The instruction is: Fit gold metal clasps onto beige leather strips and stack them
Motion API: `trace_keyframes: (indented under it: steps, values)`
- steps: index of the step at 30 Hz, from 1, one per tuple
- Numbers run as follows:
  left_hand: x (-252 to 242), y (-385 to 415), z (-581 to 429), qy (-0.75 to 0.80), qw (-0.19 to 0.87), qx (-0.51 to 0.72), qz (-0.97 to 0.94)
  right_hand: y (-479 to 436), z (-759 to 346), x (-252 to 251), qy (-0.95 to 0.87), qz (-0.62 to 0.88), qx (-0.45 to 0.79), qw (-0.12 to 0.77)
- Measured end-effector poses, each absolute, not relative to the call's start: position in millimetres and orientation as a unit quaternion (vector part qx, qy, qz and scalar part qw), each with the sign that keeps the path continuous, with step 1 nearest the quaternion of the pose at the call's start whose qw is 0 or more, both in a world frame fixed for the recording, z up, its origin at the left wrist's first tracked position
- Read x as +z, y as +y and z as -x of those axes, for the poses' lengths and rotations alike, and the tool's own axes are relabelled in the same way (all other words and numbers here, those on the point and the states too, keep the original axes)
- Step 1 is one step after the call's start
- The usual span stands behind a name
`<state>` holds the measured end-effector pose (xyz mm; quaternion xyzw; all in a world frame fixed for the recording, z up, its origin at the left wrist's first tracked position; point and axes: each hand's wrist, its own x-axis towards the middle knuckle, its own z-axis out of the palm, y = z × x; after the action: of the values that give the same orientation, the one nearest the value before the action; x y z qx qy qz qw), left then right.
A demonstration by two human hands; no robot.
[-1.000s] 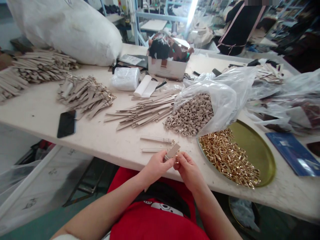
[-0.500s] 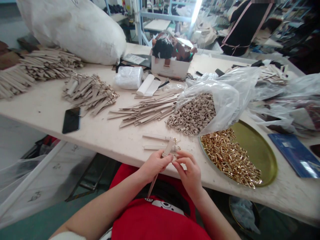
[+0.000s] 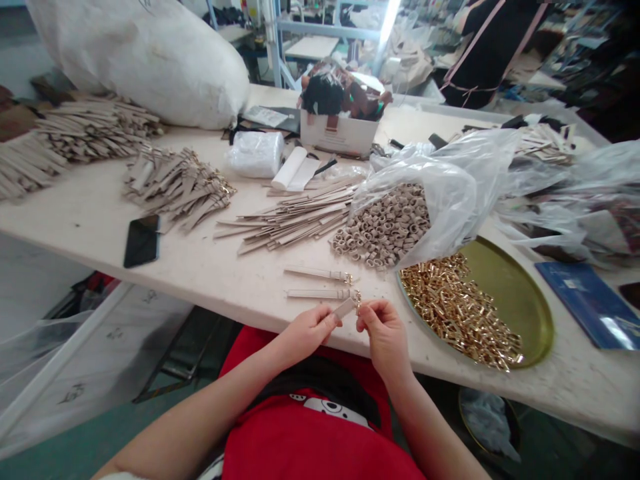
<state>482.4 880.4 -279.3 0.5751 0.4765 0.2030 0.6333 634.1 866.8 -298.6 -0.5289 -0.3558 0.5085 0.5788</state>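
Near the table's front edge, my left hand (image 3: 313,331) pinches a beige strap (image 3: 344,308) between thumb and fingers. My right hand (image 3: 384,333) is closed at the strap's far end, its fingertips on a small gold buckle (image 3: 359,308); how the buckle joins the strap is too small to make out. Just beyond my hands lie two finished-looking beige straps with gold buckles, a nearer strap (image 3: 317,294) and a farther strap (image 3: 315,272). Small beige loops (image 3: 387,227) spill from a clear plastic bag (image 3: 450,180). Gold buckles (image 3: 460,313) are heaped in a round tray (image 3: 537,320) on the right.
Loose flat strips (image 3: 295,217) lie mid-table, with a pile of buckled straps (image 3: 177,183) to their left. A phone (image 3: 142,240), a stuffed white sack (image 3: 150,60), a filled box (image 3: 337,137) and a blue folder (image 3: 587,307) surround them. Another person (image 3: 480,60) is at the back.
The strap has swung from upright and hanging down to lying nearly level, pointing right. My right hand has turned and closed in at the buckle end.
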Motion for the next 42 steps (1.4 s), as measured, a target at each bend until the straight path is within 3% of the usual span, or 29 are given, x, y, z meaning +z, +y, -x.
trace_keyframes:
  steps: [4, 10, 20, 32, 42]
  values:
    - [-276, 877, -481, 0.48, 0.55, 0.171, -0.662, 872, -630, -301, -0.212, 0.495, 0.59, 0.602]
    - [-273, 881, -479, 0.484, 0.415, 0.124, -0.76, 860, -628, -304, -0.173, 0.489, 0.643, 0.564]
    - [-279, 886, -467, 0.436, 0.317, 0.08, -0.839, 861, -635, -302, -0.129, 0.453, 0.737, 0.484]
    - [-284, 879, -488, 0.423, 0.624, 0.212, -0.622, 845, -623, -311, -0.329, 0.531, 0.62, 0.474]
    - [-282, 875, -488, 0.502, 0.616, 0.166, -0.584, 841, -625, -315, -0.285, 0.485, 0.66, 0.498]
